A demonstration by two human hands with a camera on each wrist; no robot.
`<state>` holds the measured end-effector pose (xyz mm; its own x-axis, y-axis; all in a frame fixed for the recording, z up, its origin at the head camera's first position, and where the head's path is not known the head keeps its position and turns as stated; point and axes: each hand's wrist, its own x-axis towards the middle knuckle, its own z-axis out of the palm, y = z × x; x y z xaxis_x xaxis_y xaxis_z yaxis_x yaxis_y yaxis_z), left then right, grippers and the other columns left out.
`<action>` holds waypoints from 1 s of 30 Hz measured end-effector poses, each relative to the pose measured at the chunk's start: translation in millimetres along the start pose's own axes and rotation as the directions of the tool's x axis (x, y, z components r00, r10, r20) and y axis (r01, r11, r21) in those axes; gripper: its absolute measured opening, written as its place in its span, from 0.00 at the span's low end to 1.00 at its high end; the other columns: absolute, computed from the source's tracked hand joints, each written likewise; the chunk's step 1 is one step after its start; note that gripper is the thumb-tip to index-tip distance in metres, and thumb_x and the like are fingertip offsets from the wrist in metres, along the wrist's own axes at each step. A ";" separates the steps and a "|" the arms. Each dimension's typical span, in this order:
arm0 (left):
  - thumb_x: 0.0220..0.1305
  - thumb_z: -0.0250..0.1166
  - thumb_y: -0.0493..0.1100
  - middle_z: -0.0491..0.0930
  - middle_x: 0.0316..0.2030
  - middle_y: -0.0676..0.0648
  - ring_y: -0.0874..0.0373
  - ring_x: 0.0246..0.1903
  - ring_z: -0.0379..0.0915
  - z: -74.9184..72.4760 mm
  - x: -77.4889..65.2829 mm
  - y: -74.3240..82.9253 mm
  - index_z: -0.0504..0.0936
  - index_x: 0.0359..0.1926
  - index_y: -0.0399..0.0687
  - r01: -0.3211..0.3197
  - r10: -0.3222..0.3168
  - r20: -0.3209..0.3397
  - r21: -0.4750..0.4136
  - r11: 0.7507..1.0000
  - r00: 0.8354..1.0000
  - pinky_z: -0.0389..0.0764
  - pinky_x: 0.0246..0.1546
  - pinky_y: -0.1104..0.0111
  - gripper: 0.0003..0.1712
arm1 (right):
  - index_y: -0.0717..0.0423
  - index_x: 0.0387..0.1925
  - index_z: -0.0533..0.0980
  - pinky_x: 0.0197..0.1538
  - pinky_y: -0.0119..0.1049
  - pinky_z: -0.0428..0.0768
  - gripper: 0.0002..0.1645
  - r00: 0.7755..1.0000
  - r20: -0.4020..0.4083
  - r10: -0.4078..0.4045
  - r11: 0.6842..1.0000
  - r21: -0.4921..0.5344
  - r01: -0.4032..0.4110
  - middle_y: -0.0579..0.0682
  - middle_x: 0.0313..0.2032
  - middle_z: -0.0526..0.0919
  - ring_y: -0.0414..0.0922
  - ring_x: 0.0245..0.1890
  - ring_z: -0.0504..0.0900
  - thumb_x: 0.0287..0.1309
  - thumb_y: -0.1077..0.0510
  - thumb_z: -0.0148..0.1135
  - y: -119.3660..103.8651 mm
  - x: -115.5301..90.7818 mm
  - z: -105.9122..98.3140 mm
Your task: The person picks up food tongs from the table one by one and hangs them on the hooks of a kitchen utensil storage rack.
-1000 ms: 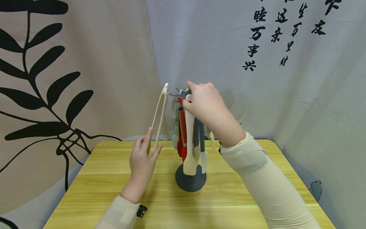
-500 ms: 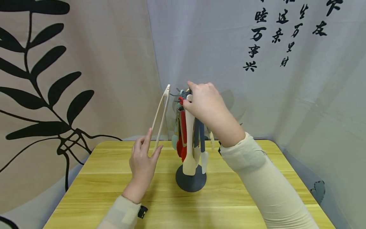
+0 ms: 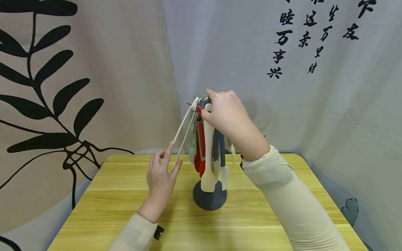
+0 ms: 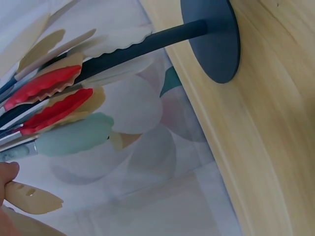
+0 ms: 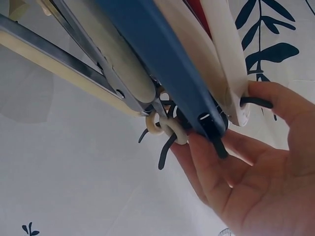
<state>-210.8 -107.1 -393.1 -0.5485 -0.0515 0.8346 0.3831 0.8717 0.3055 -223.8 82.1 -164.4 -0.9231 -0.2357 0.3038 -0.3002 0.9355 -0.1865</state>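
Note:
Cream tongs [image 3: 194, 104], spread in a narrow V, are held by my left hand [image 3: 159, 179] near their lower ends. Their joined top end overlaps the hooks of a dark utensil stand [image 3: 209, 200] in the head view. One tong tip [image 4: 34, 197] shows beside the fingers in the left wrist view. My right hand [image 3: 230, 115] grips the stand's top, thumb at a hook by a cream utensil [image 3: 208, 174] and fingers around the hooks [image 5: 169, 152]. Red-tipped tongs [image 3: 201, 143] and a blue-handled utensil [image 3: 221, 146] hang there too.
The stand is on a light wooden table [image 3: 106, 195]. More tongs hang around it, one pair with pale green tips [image 4: 74, 135]. A printed curtain [image 3: 132, 76] hangs behind the table's far edge.
My left hand has moved slightly right, bringing the tongs' top end from left of the stand to its hooks and tilting them more. My right hand stays at the stand's top.

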 end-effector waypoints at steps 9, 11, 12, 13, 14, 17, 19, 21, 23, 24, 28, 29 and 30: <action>0.44 0.77 0.40 0.71 0.45 0.40 0.48 0.38 0.69 3.7 -0.4 -1.8 0.61 0.71 0.56 -0.071 0.072 0.038 -0.022 0.997 0.997 0.77 0.27 0.64 0.53 | 0.46 0.70 0.60 0.39 0.39 0.71 0.36 1.000 0.006 -0.015 0.998 0.067 0.015 0.50 0.30 0.75 0.55 0.62 0.67 0.60 0.50 0.52 9.4 -0.3 -0.7; 0.43 0.78 0.39 0.70 0.46 0.39 0.48 0.39 0.69 4.2 -1.0 -2.3 0.59 0.71 0.55 -0.083 0.085 0.058 -0.032 0.996 0.995 0.77 0.27 0.64 0.54 | 0.45 0.70 0.60 0.41 0.40 0.71 0.36 1.000 0.005 -0.024 0.997 0.077 0.023 0.50 0.36 0.79 0.55 0.62 0.67 0.60 0.50 0.52 11.5 0.0 -0.9; 0.42 0.78 0.39 0.70 0.46 0.39 0.48 0.39 0.68 4.3 -1.4 -2.6 0.59 0.71 0.55 -0.091 0.094 0.066 -0.039 0.995 0.993 0.77 0.28 0.64 0.55 | 0.45 0.70 0.60 0.42 0.41 0.71 0.36 1.000 0.006 -0.029 0.996 0.083 0.029 0.50 0.39 0.80 0.55 0.61 0.67 0.60 0.50 0.52 12.4 0.3 -0.9; 0.42 0.78 0.38 0.69 0.47 0.39 0.47 0.40 0.68 4.3 -1.7 -3.0 0.58 0.71 0.54 -0.096 0.099 0.078 -0.046 0.994 0.992 0.77 0.28 0.64 0.56 | 0.45 0.70 0.60 0.42 0.41 0.71 0.36 0.999 0.008 -0.033 0.995 0.090 0.032 0.50 0.43 0.80 0.55 0.60 0.67 0.60 0.50 0.52 13.2 0.6 -0.9; 0.41 0.78 0.38 0.69 0.47 0.38 0.47 0.40 0.68 4.6 -2.0 -3.3 0.58 0.72 0.54 -0.100 0.105 0.087 -0.053 0.994 0.991 0.77 0.28 0.64 0.57 | 0.45 0.70 0.60 0.43 0.41 0.71 0.36 0.999 0.008 -0.037 0.995 0.095 0.036 0.49 0.47 0.80 0.55 0.60 0.68 0.61 0.50 0.53 13.8 0.9 -0.8; 0.41 0.78 0.37 0.68 0.49 0.38 0.46 0.41 0.68 5.1 -2.6 -4.0 0.57 0.72 0.54 -0.107 0.115 0.115 -0.069 0.992 0.987 0.78 0.31 0.64 0.58 | 0.44 0.70 0.60 0.40 0.40 0.71 0.36 0.999 0.018 -0.042 0.992 0.118 0.040 0.49 0.52 0.79 0.52 0.53 0.70 0.61 0.50 0.53 15.9 1.3 -0.9; 0.41 0.78 0.37 0.68 0.49 0.39 0.46 0.42 0.68 5.6 -2.9 -4.4 0.56 0.72 0.54 -0.109 0.118 0.128 -0.073 0.991 0.985 0.78 0.32 0.63 0.58 | 0.43 0.70 0.59 0.36 0.38 0.71 0.36 0.999 0.023 -0.045 0.990 0.131 0.042 0.49 0.53 0.79 0.51 0.46 0.70 0.61 0.50 0.54 17.4 1.4 -0.9; 0.40 0.78 0.37 0.68 0.50 0.39 0.46 0.43 0.68 6.7 -3.3 -5.0 0.56 0.72 0.54 -0.108 0.118 0.138 -0.078 0.991 0.983 0.79 0.34 0.63 0.59 | 0.43 0.70 0.59 0.33 0.37 0.69 0.36 0.998 0.026 -0.049 0.989 0.141 0.044 0.49 0.53 0.79 0.49 0.41 0.69 0.61 0.50 0.54 18.9 1.5 -1.0; 0.40 0.79 0.37 0.67 0.50 0.39 0.46 0.43 0.67 8.0 -3.6 -5.2 0.55 0.73 0.54 -0.106 0.118 0.149 -0.087 0.991 0.982 0.80 0.36 0.62 0.60 | 0.42 0.70 0.59 0.32 0.37 0.69 0.36 0.998 0.026 -0.051 0.988 0.150 0.047 0.49 0.53 0.79 0.48 0.37 0.68 0.60 0.50 0.55 20.1 1.4 -1.0; 0.39 0.79 0.37 0.67 0.50 0.39 0.46 0.44 0.67 8.7 -3.9 -5.3 0.54 0.73 0.54 -0.105 0.118 0.156 -0.089 0.990 0.981 0.80 0.37 0.61 0.61 | 0.43 0.70 0.59 0.32 0.37 0.69 0.36 0.998 0.024 -0.055 0.987 0.153 0.050 0.49 0.53 0.79 0.48 0.37 0.67 0.60 0.50 0.55 20.6 1.3 -1.1; 0.39 0.79 0.38 0.65 0.52 0.40 0.46 0.47 0.66 11.9 -4.9 -5.8 0.51 0.74 0.54 -0.104 0.119 0.199 -0.084 0.991 0.973 0.80 0.40 0.61 0.64 | 0.43 0.70 0.60 0.32 0.37 0.69 0.36 0.998 0.022 -0.058 0.986 0.159 0.054 0.49 0.54 0.79 0.48 0.37 0.68 0.60 0.50 0.55 20.8 1.0 -0.8; 0.39 0.79 0.39 0.65 0.53 0.40 0.47 0.47 0.66 12.6 -5.3 -6.0 0.50 0.74 0.54 -0.103 0.118 0.209 -0.079 0.992 0.971 0.80 0.40 0.61 0.64 | 0.43 0.70 0.60 0.32 0.37 0.69 0.36 0.998 0.022 -0.058 0.986 0.159 0.054 0.49 0.54 0.79 0.48 0.37 0.68 0.60 0.50 0.55 20.5 1.0 -0.7; 0.39 0.79 0.40 0.65 0.53 0.40 0.47 0.48 0.66 13.2 -5.7 -6.1 0.49 0.74 0.54 -0.101 0.115 0.219 -0.073 0.992 0.969 0.80 0.40 0.62 0.65 | 0.42 0.70 0.59 0.32 0.37 0.69 0.36 0.998 0.023 -0.058 0.986 0.158 0.054 0.50 0.54 0.79 0.48 0.37 0.68 0.61 0.49 0.55 20.2 1.0 -0.6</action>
<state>-219.8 -105.7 -405.7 -0.6502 0.1566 0.7435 0.4896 0.8346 0.2524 -230.7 100.9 -167.4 -0.9094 -0.2955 0.2927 -0.3836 0.8679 -0.3156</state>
